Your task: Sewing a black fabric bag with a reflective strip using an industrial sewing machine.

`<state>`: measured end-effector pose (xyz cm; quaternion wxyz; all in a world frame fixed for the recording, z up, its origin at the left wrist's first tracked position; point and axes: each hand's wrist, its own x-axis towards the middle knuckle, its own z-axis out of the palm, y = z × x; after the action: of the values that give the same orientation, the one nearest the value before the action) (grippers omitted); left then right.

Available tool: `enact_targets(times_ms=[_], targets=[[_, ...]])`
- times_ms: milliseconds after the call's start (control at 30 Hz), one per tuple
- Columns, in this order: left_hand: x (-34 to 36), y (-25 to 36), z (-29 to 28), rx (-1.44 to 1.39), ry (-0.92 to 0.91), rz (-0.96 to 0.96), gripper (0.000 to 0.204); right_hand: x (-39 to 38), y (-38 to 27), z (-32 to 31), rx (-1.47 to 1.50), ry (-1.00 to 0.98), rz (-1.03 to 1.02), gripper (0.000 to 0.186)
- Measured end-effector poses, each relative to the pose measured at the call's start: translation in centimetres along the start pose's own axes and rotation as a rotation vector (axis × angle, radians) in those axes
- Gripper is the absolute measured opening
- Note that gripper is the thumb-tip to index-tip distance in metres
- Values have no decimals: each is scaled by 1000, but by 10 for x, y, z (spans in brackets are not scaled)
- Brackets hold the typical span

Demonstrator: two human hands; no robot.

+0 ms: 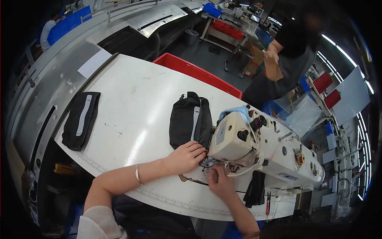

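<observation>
A black fabric pouch [190, 120] with a grey stripe lies on the white sewing table [135, 115], its near end under the head of a cream sewing machine [254, 147]. My left hand [186, 157] rests flat on the pouch's near edge, fingers pointing at the needle area. My right hand [221, 182] lies just below the machine head, fingertips pressing a small piece by the presser foot. A silver bracelet [137, 174] circles my left wrist. What sits under the needle is hidden.
A second black pouch with a grey stripe [81, 119] lies at the table's left edge. A red bin [197, 71] stands behind the table. A person in a black top [286, 59] stands at the back right. Black fabric [254, 189] hangs below the machine.
</observation>
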<state>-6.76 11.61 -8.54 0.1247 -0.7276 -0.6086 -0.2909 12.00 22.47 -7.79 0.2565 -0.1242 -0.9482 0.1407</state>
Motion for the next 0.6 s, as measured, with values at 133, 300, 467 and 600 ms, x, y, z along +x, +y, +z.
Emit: enact_targets(times_ms=[133,300,467,600], targets=[[10,-13,-14,-36,11,-122,38,1,2,-3,-23,27,-82,17],[32,-24,-57,271,-408,-50,19,4,-21,-13,2,90,-423,20],[11,10,-85,-85,-598,55,13,-10,-74,-28,741,-10,278,26],[0,11,-95,-334,-771,-85,15,-2,-73,-35,1057,-531,601,21]])
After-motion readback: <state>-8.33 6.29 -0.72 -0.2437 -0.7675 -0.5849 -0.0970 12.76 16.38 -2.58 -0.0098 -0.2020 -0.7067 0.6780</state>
